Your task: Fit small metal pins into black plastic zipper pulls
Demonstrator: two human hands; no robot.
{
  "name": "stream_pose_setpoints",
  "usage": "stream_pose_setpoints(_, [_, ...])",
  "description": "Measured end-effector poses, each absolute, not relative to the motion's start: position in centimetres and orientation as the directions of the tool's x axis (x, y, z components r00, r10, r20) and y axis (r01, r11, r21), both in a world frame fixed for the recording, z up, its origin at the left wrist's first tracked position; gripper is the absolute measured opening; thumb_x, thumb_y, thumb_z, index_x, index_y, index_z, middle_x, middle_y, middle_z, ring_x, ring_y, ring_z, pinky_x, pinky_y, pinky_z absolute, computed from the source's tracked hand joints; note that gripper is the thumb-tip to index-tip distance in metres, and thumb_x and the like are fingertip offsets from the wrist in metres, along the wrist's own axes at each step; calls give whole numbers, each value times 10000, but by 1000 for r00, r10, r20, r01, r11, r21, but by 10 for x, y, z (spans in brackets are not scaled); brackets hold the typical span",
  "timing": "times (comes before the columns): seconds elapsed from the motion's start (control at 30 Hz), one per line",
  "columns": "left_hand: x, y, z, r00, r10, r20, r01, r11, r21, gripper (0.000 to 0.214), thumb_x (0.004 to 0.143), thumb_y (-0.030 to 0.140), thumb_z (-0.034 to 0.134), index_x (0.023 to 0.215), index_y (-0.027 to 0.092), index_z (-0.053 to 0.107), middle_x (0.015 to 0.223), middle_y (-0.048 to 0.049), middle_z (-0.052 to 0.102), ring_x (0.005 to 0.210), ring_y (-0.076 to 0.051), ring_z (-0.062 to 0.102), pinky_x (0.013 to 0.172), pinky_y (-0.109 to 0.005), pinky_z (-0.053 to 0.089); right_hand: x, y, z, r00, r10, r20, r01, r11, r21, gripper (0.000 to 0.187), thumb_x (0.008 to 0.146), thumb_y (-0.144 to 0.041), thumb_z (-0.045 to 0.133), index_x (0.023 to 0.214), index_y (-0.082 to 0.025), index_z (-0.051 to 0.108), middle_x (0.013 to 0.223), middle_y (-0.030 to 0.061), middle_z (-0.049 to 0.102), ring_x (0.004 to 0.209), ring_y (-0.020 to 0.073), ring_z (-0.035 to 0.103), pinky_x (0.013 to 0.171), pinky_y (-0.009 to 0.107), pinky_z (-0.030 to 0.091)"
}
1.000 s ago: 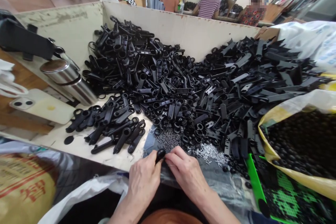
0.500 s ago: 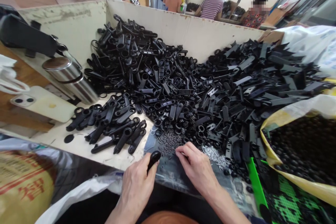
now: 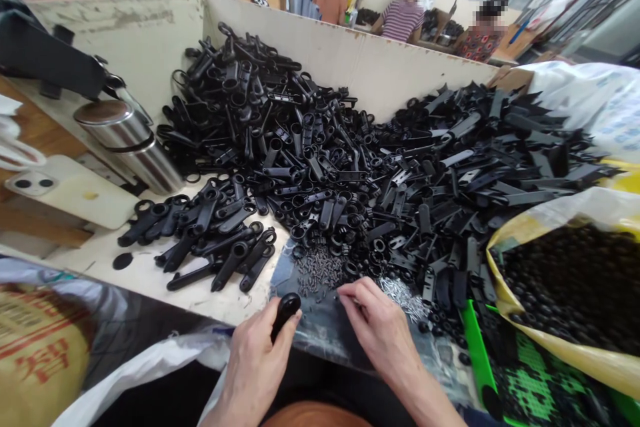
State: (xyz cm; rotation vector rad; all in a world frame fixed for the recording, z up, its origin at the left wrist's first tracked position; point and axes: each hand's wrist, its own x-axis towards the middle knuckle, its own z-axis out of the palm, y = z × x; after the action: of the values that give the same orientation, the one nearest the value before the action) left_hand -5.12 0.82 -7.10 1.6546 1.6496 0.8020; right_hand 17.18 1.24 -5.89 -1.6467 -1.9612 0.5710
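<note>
My left hand (image 3: 257,353) is closed around a black plastic handle part (image 3: 285,312), whose rounded end sticks up past the thumb. My right hand (image 3: 379,327) lies just to its right, fingertips pinched together on the dark sheet (image 3: 325,323) beside a heap of small dark screws (image 3: 320,267); whether a screw is in the pinch I cannot make out. Short silver pins (image 3: 403,292) lie right of that hand. A row of finished-looking black handles (image 3: 210,240) lies to the left on the bench.
A huge pile of black plastic parts (image 3: 350,147) fills the walled bench (image 3: 375,67). A steel flask (image 3: 133,147) and a white phone (image 3: 65,190) lie at left. A yellow bag of small black pieces (image 3: 570,280) and a green crate (image 3: 480,360) sit right. People work behind the wall.
My hands have parted: the left drew back with the handle part, and the right moved from it to the screws on the dark sheet.
</note>
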Motion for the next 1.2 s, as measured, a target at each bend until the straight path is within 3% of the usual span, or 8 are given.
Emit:
stream_pose_setpoints(0.13, [-47, 9, -68, 12, 998, -62, 518, 47, 854, 231, 918, 456, 623, 892, 251, 727, 814, -23, 798, 761, -223, 750, 713, -260, 526, 190, 2, -59, -24, 989, 148, 774, 112, -623, 188, 1048, -268, 501, 976, -242, 673, 848, 18, 653, 697, 177, 638, 638, 262, 460])
stream_pose_setpoints(0.3, [-33, 11, -56, 41, 984, -173, 477, 133, 869, 314, 887, 496, 600, 707, 243, 651, 564, 7, 667, 532, -180, 623, 539, -251, 443, 187, 5, -61, -103, 989, 110, 785, 149, -602, 209, 1059, -243, 477, 981, -240, 671, 901, 22, 667, 740, 170, 673, 672, 252, 473])
stream_pose_setpoints(0.47, [-29, 8, -54, 26, 946, -323, 378, 289, 879, 374, 862, 563, 613, 695, 228, 626, 512, 22, 591, 502, -159, 545, 504, -240, 391, 175, 17, -63, -181, 982, 53, 890, 186, -417, 142, 1022, -187, 559, 956, -234, 675, 922, 16, 685, 741, 181, 705, 632, 258, 446])
stream_pose_setpoints(0.63, [-27, 8, -50, 27, 862, -506, 72, 503, 861, 438, 772, 626, 729, 779, 193, 668, 444, 56, 503, 447, -102, 386, 456, -204, 276, 172, 24, -56, -181, 982, -45, 935, 158, -317, 115, 988, -176, 607, 943, -228, 699, 936, 25, 691, 724, 193, 708, 590, 272, 411])
stream_pose_setpoints(0.77, [-24, 11, -39, 131, 774, -620, -177, 634, 753, 533, 678, 654, 816, 841, 163, 690, 444, 72, 466, 449, -68, 297, 448, -189, 176, 174, 24, -49, -140, 990, 1, 801, 114, -588, 182, 980, -192, 563, 879, -220, 713, 861, 26, 670, 727, 186, 663, 647, 276, 434])
stream_pose_setpoints(0.9, [-20, 11, -34, 203, 724, -659, -318, 686, 655, 472, 662, 553, 878, 859, 162, 701, 463, 70, 487, 463, -55, 324, 479, -182, 196, 166, 16, -49, 15, 998, -66, 363, -67, -930, 220, 918, -405, 677, 871, -202, 748, 746, 12, 645, 576, 142, 515, 548, 254, 404])
stream_pose_setpoints(1.03, [-11, 12, -35, 251, 732, -633, -351, 679, 645, 489, 634, 570, 888, 817, 165, 685, 429, 85, 449, 436, -52, 283, 463, -204, 150, 149, 7, -54, 60, 983, -171, -12, -171, -985, 369, 837, -550, 774, 855, -182, 764, 733, 25, 652, 619, 151, 539, 552, 245, 432])
stream_pose_setpoints(1.2, [-5, 9, -33, 218, 769, -601, -289, 640, 712, 418, 728, 536, 834, 829, 165, 669, 451, 72, 485, 454, -62, 296, 475, -214, 151, 145, 4, -54, 29, 990, -137, -49, -135, -990, 350, 851, -546, 762, 841, -196, 763, 813, 41, 678, 663, 162, 567, 579, 251, 452])
